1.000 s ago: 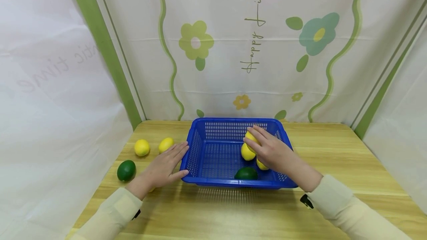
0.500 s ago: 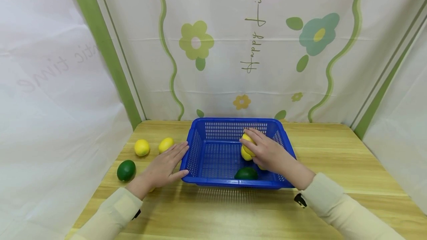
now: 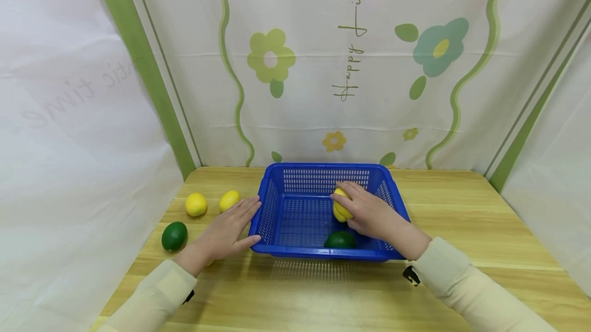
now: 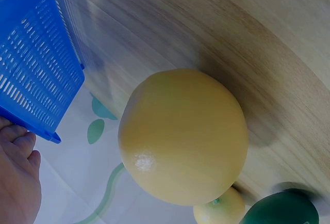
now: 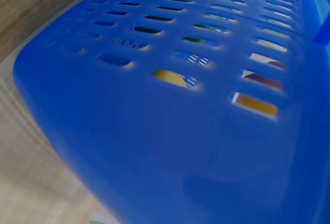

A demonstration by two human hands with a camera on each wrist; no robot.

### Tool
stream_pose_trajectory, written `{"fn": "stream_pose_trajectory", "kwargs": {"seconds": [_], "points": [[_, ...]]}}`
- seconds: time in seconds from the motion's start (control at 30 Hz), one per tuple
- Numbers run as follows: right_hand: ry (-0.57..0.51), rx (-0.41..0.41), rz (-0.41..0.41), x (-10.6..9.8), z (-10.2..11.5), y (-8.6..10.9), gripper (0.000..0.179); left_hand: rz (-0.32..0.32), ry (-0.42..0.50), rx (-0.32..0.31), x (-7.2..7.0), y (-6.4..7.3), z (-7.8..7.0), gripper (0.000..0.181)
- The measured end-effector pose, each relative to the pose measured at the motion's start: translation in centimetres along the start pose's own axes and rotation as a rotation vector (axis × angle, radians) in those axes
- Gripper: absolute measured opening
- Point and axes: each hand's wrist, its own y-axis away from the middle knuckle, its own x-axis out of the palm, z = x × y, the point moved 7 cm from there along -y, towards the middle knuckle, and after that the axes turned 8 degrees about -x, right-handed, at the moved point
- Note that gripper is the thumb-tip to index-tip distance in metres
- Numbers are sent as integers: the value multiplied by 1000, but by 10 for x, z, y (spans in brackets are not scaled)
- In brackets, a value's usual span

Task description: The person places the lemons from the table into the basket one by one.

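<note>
"Gripping, the right hand (image 3: 373, 215)?"
"Yes, a lemon (image 3: 346, 207), inside the blue basket (image 3: 295, 251), right side. Left hand (image 3: 223, 232), straight-fingered, touches its left rim."
"Handling?"
"Probably light, firm, smooth; best held round the middle."

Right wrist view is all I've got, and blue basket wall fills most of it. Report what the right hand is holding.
Observer: The right hand grips a yellow fruit inside the basket.

Operator: Noted; my picture doesn't show me that grip. Now locate the left hand.

Observer: In the head view, the left hand touches the left side of the basket's rim.

Operator: Good. Check beyond that hand, outside the basket, and name anything green.

Observer: A dark green fruit lies on the table, left of the basket.
</note>
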Motion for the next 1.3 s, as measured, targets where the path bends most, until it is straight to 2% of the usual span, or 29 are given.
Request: {"fn": "stream_pose_trajectory", "kwargs": {"seconds": [0.43,1.3], "points": [[-36,36,92,8,-3,1,62,-8,6,8,-2,0,-1,76],[-82,78,166,10,-4,2,57,6,5,-2,-1,-1,0,77]]}}
